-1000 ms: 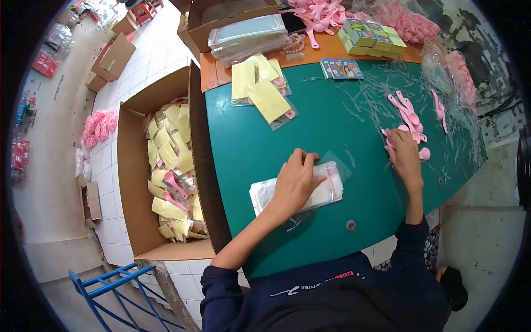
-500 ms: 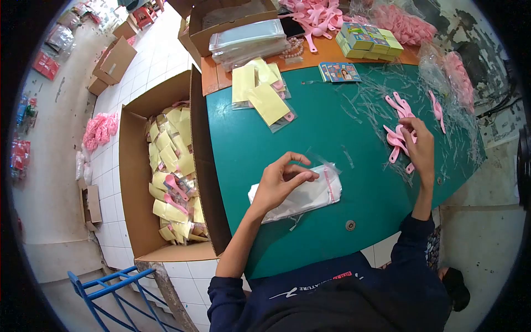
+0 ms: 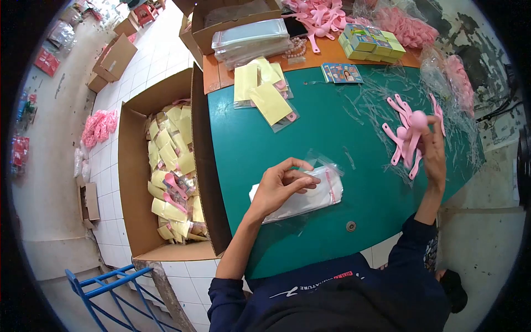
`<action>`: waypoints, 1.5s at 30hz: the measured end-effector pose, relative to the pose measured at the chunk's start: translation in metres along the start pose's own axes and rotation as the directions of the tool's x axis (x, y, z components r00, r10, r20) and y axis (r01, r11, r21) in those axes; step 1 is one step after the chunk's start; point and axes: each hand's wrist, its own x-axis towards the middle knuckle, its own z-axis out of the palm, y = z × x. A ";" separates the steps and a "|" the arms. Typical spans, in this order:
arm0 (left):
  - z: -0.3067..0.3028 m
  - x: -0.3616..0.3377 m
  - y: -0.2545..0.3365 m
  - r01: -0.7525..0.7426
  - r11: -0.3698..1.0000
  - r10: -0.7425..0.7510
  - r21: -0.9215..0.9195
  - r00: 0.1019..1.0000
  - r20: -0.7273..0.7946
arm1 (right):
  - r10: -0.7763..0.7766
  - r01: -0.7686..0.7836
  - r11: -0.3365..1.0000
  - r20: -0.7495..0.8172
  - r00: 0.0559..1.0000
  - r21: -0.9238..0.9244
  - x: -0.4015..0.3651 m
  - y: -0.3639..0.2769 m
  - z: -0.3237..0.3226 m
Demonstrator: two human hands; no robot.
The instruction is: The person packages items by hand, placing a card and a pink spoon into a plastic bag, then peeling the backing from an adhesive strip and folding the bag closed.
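My left hand (image 3: 285,185) is curled above a stack of clear plastic bags (image 3: 315,196) with a pink strip near one end. A loose clear plastic bag (image 3: 321,158) shows at its fingertips, and the fingers appear to grip it, though the film is hard to see. At the right of the table, my right hand (image 3: 434,152) pinches a pink measuring spoon (image 3: 411,145), its round bowl upward. More pink spoons (image 3: 394,145) lie just behind and beside that hand.
A cardboard box (image 3: 128,182) at left holds many packets with yellow cards. Several packets (image 3: 270,102) lie at the table's back. Beyond are stacked bags (image 3: 251,41), small card boxes (image 3: 370,43) and a pile of pink spoons (image 3: 321,19). Plastic scraps (image 3: 359,105) litter the right side.
My right hand has picked up a pink spoon from the small pile and turned, drawing slightly to the right. My left hand has barely moved over the bags.
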 end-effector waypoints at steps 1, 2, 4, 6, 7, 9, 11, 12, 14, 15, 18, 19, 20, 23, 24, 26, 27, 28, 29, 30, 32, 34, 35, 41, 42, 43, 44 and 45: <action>0.001 -0.001 0.000 -0.009 1.000 0.009 -0.001 1.000 0.020 | 0.027 -0.026 1.000 0.227 0.973 -0.006 -0.001 -0.005 0.007; 0.003 -0.001 -0.001 -0.019 1.000 0.019 -0.002 0.999 0.040 | 0.108 -0.014 0.963 0.336 0.936 -0.270 -0.003 -0.011 0.018; 0.004 -0.002 0.001 -0.038 0.998 0.036 0.045 0.998 0.058 | 0.145 0.146 0.846 0.485 0.863 -0.513 -0.003 -0.023 0.055; 0.004 -0.003 0.001 -0.052 0.997 0.048 0.064 0.997 0.062 | 0.014 0.373 0.791 0.623 0.782 -0.486 -0.001 -0.018 0.075; 0.003 -0.003 0.000 -0.055 0.997 0.052 0.060 0.997 0.059 | 0.051 0.335 0.816 0.635 0.770 -0.472 0.000 -0.019 0.081; 0.002 -0.004 0.000 -0.060 0.996 0.057 0.067 0.997 0.047 | 0.122 0.256 0.858 0.660 0.741 -0.446 -0.001 -0.022 0.090; 0.002 -0.004 0.002 -0.064 0.994 0.062 0.083 0.998 0.032 | 0.124 0.289 0.838 0.677 0.726 -0.463 -0.001 -0.034 0.102; 0.001 -0.004 0.003 -0.061 0.994 0.058 0.096 0.998 0.032 | 0.127 0.304 0.827 0.684 0.718 -0.473 0.000 -0.038 0.105; 0.001 -0.005 0.004 -0.051 0.991 0.047 0.121 0.998 0.033 | 0.114 0.440 0.709 0.706 0.699 -0.551 0.001 -0.040 0.109; 0.000 -0.005 0.004 -0.049 0.992 0.045 0.118 0.998 0.037 | 0.156 0.484 0.631 0.710 0.687 -0.607 0.002 -0.047 0.112; 0.001 -0.005 0.002 -0.041 0.993 0.035 0.114 0.998 0.057 | 0.165 0.591 0.515 0.748 0.643 -0.621 0.005 -0.051 0.117; 0.002 -0.005 0.003 -0.039 0.993 0.031 0.115 0.997 0.068 | 0.149 0.622 0.498 0.767 0.624 -0.604 0.006 -0.051 0.118; 0.002 -0.005 0.003 -0.037 0.993 0.027 0.117 0.996 0.080 | 0.155 0.626 0.506 0.776 0.611 -0.593 0.007 -0.050 0.119; 0.001 -0.005 -0.001 -0.136 0.981 0.121 0.136 0.986 0.118 | 0.163 0.641 0.504 0.792 0.588 -0.579 0.010 -0.046 0.118; 0.000 -0.006 0.000 -0.123 0.986 0.111 0.115 0.988 0.108 | 0.159 0.650 0.485 0.790 0.592 -0.585 0.011 -0.047 0.115; -0.002 -0.006 0.005 -0.098 0.992 0.092 0.073 0.992 0.089 | 0.152 0.664 0.471 0.796 0.586 -0.580 0.013 -0.048 0.113; -0.003 -0.006 0.004 -0.095 0.992 0.087 0.087 0.992 0.090 | 0.151 0.667 0.479 0.802 0.578 -0.571 0.012 -0.047 0.113; -0.003 -0.005 0.003 -0.090 0.991 0.081 0.101 0.992 0.092 | 0.151 0.668 0.487 0.807 0.570 -0.563 0.011 -0.047 0.112; -0.002 -0.004 0.003 -0.085 0.990 0.074 0.115 0.993 0.096 | 0.136 0.671 0.480 0.804 0.580 -0.565 0.010 -0.047 0.112; -0.002 -0.004 0.002 -0.082 0.990 0.069 0.116 0.991 0.112 | 0.120 0.674 0.473 0.799 0.589 -0.568 0.009 -0.047 0.113; -0.002 -0.005 0.002 -0.079 0.990 0.062 0.120 0.988 0.140 | 0.069 0.681 0.443 0.780 0.622 -0.583 0.007 -0.046 0.115; -0.003 -0.005 0.003 -0.072 0.993 0.060 0.094 0.990 0.127 | -0.008 0.688 0.394 0.746 0.666 -0.610 0.004 -0.044 0.115; -0.003 -0.004 0.003 -0.070 0.994 0.060 0.080 0.991 0.120 | 0.029 0.678 0.395 0.746 0.666 -0.620 0.002 -0.046 0.114; 0.002 -0.004 0.003 -0.138 0.990 0.138 0.012 0.990 0.015 | 0.082 0.662 0.350 0.726 0.683 -0.662 -0.001 -0.054 0.112; 0.002 -0.004 0.003 -0.121 0.991 0.120 0.050 0.992 0.027 | 0.059 0.669 0.338 0.724 0.687 -0.662 -0.001 -0.053 0.113; 0.002 -0.004 0.003 -0.105 0.991 0.102 0.087 0.994 0.039 | 0.036 0.675 0.324 0.721 0.692 -0.663 -0.001 -0.053 0.114; 0.002 -0.004 0.002 -0.089 0.988 0.084 0.124 0.995 0.051 | 0.060 0.685 0.326 0.737 0.673 -0.652 0.000 -0.055 0.116; 0.003 -0.004 0.002 -0.099 0.989 0.092 0.113 0.994 0.061 | 0.085 0.694 0.328 0.752 0.654 -0.641 0.000 -0.058 0.117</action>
